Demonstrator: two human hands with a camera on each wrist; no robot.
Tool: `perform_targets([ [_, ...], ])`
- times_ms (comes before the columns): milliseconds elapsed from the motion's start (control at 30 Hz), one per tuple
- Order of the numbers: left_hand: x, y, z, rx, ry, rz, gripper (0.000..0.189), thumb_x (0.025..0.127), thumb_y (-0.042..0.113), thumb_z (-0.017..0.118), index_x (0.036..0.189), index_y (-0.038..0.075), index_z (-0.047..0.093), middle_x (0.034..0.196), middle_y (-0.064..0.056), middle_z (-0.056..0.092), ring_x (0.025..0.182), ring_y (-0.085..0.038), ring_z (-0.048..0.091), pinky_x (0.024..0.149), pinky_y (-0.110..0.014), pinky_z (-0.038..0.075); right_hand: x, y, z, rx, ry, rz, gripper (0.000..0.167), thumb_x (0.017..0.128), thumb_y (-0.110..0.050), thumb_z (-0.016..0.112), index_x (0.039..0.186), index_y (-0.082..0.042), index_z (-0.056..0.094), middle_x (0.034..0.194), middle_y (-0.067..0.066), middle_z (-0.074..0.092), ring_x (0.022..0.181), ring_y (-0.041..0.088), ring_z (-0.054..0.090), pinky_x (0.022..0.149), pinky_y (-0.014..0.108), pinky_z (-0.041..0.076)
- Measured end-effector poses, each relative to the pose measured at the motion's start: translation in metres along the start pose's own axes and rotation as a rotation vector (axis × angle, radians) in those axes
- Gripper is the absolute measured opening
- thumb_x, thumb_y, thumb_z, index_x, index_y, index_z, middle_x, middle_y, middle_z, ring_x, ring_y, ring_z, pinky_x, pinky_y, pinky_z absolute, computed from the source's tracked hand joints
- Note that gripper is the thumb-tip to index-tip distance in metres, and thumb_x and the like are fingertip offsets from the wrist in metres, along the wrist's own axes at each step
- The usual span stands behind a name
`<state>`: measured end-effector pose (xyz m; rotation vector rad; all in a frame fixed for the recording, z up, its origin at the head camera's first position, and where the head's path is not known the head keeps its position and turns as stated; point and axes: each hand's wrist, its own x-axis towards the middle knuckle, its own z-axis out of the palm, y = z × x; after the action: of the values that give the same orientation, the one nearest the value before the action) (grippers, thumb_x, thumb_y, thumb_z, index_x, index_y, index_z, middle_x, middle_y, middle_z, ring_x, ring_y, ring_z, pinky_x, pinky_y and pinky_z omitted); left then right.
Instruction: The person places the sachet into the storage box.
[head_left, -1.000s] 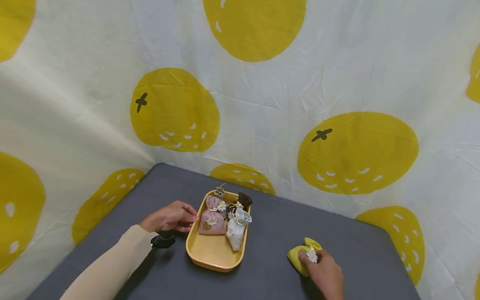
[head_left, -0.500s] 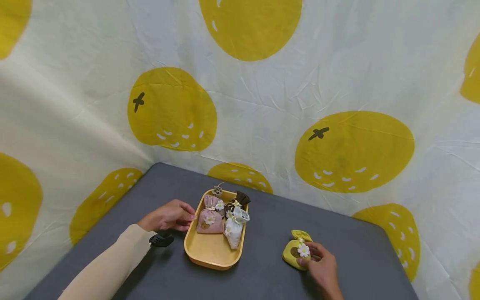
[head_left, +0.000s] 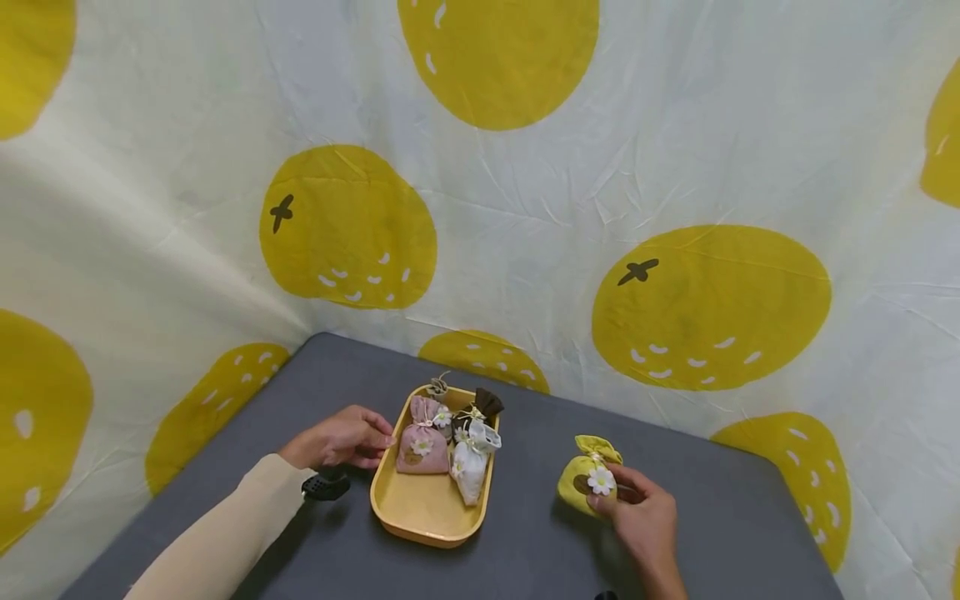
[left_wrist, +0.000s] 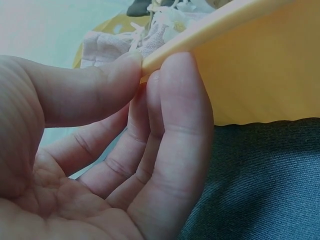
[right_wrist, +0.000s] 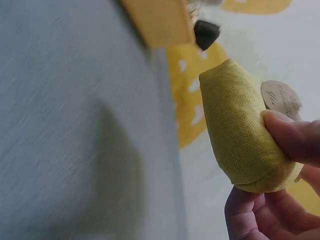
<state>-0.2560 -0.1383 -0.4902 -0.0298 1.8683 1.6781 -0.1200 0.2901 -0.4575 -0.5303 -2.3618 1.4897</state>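
Note:
My left hand [head_left: 348, 437] pinches the left rim of a yellow-orange tray [head_left: 431, 521], thumb on top and fingers below, as the left wrist view shows. In the tray's far half lie several small drawstring sachets: a pink one [head_left: 422, 454], a white one [head_left: 470, 471], a dark brown one [head_left: 487, 403] and a greyish one [head_left: 437, 388] partly hidden at the back. To the right of the tray, my right hand [head_left: 645, 517] grips a yellow sachet [right_wrist: 240, 130] with a white daisy [head_left: 601, 481] and a round brown tag. A shadow on the table lies apart from this sachet.
The dark grey table [head_left: 360, 367] meets a white fabric backdrop [head_left: 510, 267] printed with large yellow fruits at its back and sides. A black wrist strap part [head_left: 326, 486] hangs under the left wrist, near the tray's left side.
My right hand has turned the yellow sachet upright and raised it, moving slightly left and away from me. The left hand stays on the tray's rim.

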Motion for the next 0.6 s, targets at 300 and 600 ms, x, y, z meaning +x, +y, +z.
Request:
perform_targets([
  [300, 0.001, -0.001, 0.002, 0.008, 0.003, 0.001, 0.012, 0.094, 0.002, 0.072, 0.105, -0.001, 0.068, 0.081, -0.005, 0.069, 0.067, -0.014, 0.065, 0.062, -0.03, 0.061, -0.01, -0.037, 0.009, 0.046, -0.032, -0.031, 0.057, 0.064, 0.009, 0.092, 0.118, -0.002, 0.077, 0.109, 0.003, 0.079, 0.081, 0.001, 0.07, 0.073, 0.018, 0.057],
  [600, -0.001, -0.002, 0.002, -0.006, -0.002, 0.01, 0.013, 0.094, 0.002, 0.072, 0.105, -0.002, 0.068, 0.08, -0.004, 0.069, 0.067, -0.014, 0.065, 0.063, -0.03, 0.061, -0.025, -0.067, 0.027, 0.178, -0.055, -0.092, 0.055, 0.063, 0.016, 0.087, 0.115, 0.001, 0.076, 0.09, -0.018, 0.074, 0.082, 0.004, 0.07, 0.071, 0.019, 0.059],
])
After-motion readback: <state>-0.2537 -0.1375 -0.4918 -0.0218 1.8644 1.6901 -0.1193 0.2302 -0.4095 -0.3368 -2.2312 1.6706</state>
